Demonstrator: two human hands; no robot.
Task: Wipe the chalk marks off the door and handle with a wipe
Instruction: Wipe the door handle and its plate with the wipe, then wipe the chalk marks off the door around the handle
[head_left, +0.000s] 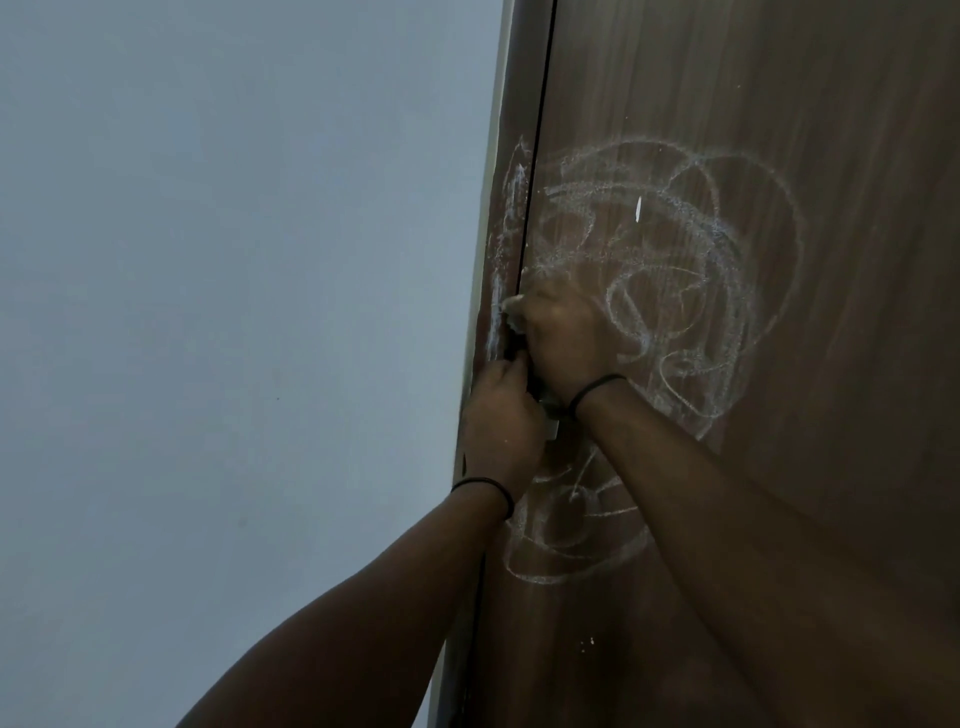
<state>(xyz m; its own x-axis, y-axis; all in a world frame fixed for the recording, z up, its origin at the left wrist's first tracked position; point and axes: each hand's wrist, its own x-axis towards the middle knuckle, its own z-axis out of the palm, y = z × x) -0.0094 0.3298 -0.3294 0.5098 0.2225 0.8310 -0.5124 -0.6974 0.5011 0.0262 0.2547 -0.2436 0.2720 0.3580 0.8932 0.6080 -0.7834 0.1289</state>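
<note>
Head view, looking up along a brown wood-grain door (779, 156) with a pale grey wall (234, 260) to its left. Right hand (563, 338) is bunching a small whitish wipe (511, 312) in a closed grip, fingers curled round it, and is pressing it at the door's left edge where the dark seam meets the frame (501, 234). Left hand (501, 421) is sitting just below and left of the right one, fingers curled round a metal part that I am taking to be the handle (550, 423); only a small bright bit of it is showing between the two wrists, so the exact hold is hard to read. Chalk marks (675, 249) are spreading as looping scribbles up and to the right of the wipe, well over the panel, with a second cluster (571, 525) lying below the handle and a vertical streak running up the frame beside the wipe. The streak's long axis is running upright, parallel to the seam. Judging from this, most of the chalk is lying right of and above the right-hand grip, so a coming stroke is likely needing to travel rightward and upward; the right hand is the nearer one to it, while the left is nearer the lower cluster.
</note>
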